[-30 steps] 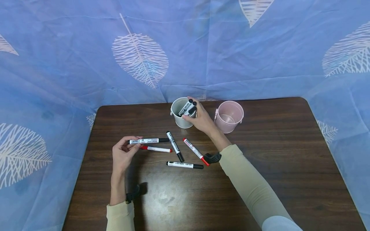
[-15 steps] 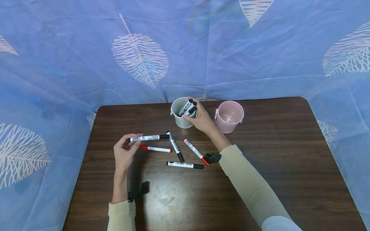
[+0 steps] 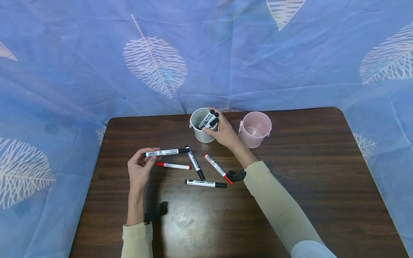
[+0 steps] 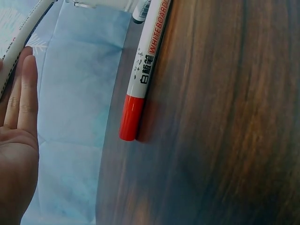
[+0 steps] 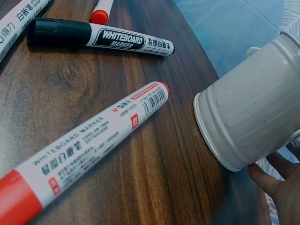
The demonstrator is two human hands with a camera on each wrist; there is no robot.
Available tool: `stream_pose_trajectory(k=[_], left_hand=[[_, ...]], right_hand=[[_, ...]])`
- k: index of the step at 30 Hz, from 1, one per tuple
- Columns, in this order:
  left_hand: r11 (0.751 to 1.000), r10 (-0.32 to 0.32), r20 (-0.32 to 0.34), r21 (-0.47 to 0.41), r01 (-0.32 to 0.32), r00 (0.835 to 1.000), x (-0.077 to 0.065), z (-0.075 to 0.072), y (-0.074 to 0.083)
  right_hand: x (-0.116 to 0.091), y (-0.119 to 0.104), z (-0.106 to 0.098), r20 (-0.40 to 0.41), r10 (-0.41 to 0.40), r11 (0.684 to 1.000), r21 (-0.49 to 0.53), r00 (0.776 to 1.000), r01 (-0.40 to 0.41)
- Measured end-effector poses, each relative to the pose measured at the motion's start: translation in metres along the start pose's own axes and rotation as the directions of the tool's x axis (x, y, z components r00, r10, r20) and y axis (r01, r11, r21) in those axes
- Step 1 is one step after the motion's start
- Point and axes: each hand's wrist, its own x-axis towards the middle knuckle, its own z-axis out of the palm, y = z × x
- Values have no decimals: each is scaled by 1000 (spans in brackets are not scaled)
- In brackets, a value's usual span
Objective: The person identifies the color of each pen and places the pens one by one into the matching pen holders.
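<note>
My left hand (image 3: 138, 171) pinches a black-capped whiteboard marker (image 3: 166, 152) between thumb and fingers, held level above the left part of the table. Part of that marker's white barrel (image 4: 21, 44) shows in the left wrist view. At the back, my right hand (image 3: 227, 135) holds the white bucket (image 3: 204, 137) by its right side, thumb in front. Several black-ended markers (image 3: 207, 119) lean inside it. In the right wrist view the bucket (image 5: 251, 101) stands on the table beside my thumb. The far fingers are partly hidden behind it.
On the table (image 3: 306, 172) lie a red marker (image 3: 175, 166), another red marker (image 3: 215, 165), a black marker (image 3: 195, 162) and another black marker (image 3: 204, 183). A pink bucket (image 3: 255, 139) stands right of my right hand. A blue leaf-patterned cloth (image 3: 209, 64) hangs behind.
My left hand has risen slightly toward the back and right with the black marker. My right hand and the white bucket have stayed in place.
</note>
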Motion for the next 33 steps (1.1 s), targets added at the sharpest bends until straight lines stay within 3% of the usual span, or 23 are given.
stream_pose_trajectory(k=[6, 17, 22, 33], left_hand=[[1000, -1, -10, 0, 1, 1000, 6, 4, 5], [993, 81, 38, -91, -77, 996, 20, 11, 8], [992, 69, 33, -109, -65, 997, 21, 14, 6], [997, 42, 21, -62, -40, 999, 31, 23, 4]], right_hand=[[0, 0, 0, 2, 1, 1000, 18, 1000, -1], [0, 0, 0, 8, 1, 999, 39, 1000, -1], [0, -1, 1, 19, 11, 999, 34, 1000, -11], [0, -1, 0, 12, -7, 1000, 11, 1000, 7]])
